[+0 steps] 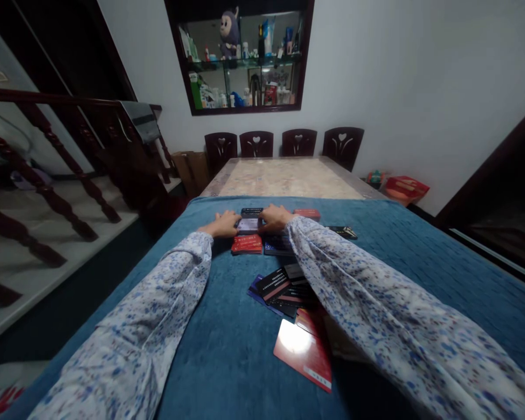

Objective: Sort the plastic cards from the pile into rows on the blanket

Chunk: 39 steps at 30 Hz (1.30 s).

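Toward the far side of the blue cloth, my left hand and my right hand hold a small stack of cards by its two ends, fingers curled. Its top card is pale lilac. Right behind it lies a black card stack. A red card stack sits just in front of my left hand, and a dark blue stack is partly under my right wrist. Nearer me, black cards lie in a loose spread, with a glossy red card below them. My right sleeve hides part of this pile.
Another red stack and a black stack lie right of my hands. The blue cloth covers the near table; beyond it is a stone-look tabletop with several dark chairs. A wooden railing stands left.
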Tool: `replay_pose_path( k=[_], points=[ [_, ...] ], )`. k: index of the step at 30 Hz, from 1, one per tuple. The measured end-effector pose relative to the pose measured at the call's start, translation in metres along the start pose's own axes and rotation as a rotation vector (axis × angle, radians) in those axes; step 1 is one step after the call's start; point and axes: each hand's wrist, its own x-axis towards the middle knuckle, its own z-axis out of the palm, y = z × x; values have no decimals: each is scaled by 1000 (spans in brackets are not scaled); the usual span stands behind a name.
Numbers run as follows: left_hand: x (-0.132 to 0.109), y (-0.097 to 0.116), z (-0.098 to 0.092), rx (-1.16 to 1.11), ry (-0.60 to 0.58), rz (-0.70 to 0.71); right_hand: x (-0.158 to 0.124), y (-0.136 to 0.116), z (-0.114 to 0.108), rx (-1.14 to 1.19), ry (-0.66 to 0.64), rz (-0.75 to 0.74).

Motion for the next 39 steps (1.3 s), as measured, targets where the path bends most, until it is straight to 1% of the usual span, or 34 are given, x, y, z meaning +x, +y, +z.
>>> replay_pose_path(
  k=[5, 8, 13, 18, 25, 29, 39],
  points=[
    [5, 0, 4, -7, -5, -6, 3, 0, -1, 9, -41, 22],
    [5, 1, 2, -23, -17, 0, 6, 0, 0, 6, -49, 34],
    [3, 2, -4, 26, -74, 3, 12, -1, -2, 2, -95, 39],
    [4, 1, -3, 35, -65, 31, 14, -2, -2, 19, -114, 47],
    [7, -2, -2, -32, -45, 73, 17, -3, -2, 61, -116, 77],
    [8, -3, -1, -26, -39, 97, 18, -2, 0, 79, -110, 85],
    [7, -7, 5, 1, -24, 72, 14, -2, -1, 35, -72, 43]
  ],
)
